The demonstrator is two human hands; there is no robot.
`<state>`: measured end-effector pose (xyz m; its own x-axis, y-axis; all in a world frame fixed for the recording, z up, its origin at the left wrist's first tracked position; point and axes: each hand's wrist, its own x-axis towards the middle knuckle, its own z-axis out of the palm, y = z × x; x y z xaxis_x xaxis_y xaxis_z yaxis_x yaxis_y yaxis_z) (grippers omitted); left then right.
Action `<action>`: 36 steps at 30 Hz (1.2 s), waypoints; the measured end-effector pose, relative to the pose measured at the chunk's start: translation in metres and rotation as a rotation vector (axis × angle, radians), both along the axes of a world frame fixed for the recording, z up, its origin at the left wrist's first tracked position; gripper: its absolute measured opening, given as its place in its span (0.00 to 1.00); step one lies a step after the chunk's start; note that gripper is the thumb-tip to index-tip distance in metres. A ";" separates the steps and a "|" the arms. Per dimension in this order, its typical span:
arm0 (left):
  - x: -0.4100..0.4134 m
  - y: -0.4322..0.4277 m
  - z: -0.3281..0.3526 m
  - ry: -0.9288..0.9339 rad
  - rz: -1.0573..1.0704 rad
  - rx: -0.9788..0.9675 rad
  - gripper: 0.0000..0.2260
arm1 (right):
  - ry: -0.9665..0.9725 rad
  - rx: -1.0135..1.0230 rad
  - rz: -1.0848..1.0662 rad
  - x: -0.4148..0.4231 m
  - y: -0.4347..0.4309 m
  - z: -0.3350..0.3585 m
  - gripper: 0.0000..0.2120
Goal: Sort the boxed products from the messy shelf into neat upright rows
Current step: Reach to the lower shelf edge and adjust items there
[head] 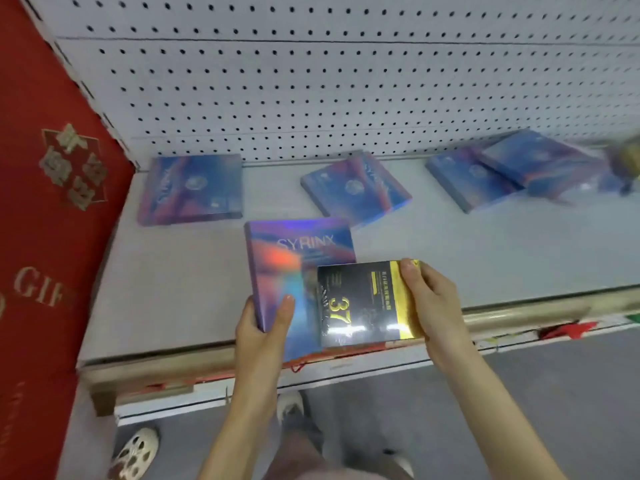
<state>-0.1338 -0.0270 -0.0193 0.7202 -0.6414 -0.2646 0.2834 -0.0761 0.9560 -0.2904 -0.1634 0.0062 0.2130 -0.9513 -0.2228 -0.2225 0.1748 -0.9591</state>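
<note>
My left hand [266,323] grips the lower left corner of a blue-purple SYRINX box [294,258], held over the front of the white shelf [173,282]. My right hand [429,299] holds a black and gold box [363,303] by its gold right edge, overlapping the SYRINX box's lower right. Flat on the shelf lie more blue boxes: one at the back left [192,188], one in the middle [356,187], and two overlapping ones at the back right [502,171].
A white pegboard [346,81] backs the shelf. A red gift-print panel [41,202] stands at the left. A blurred gold object [627,161] sits at the far right. The shelf's front rail [173,368] runs below my hands; my shoes [138,452] stand on the grey floor.
</note>
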 end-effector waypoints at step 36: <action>-0.535 -0.222 0.007 0.017 -0.329 -0.031 0.13 | -0.318 0.164 -0.427 -0.533 -0.082 0.008 0.16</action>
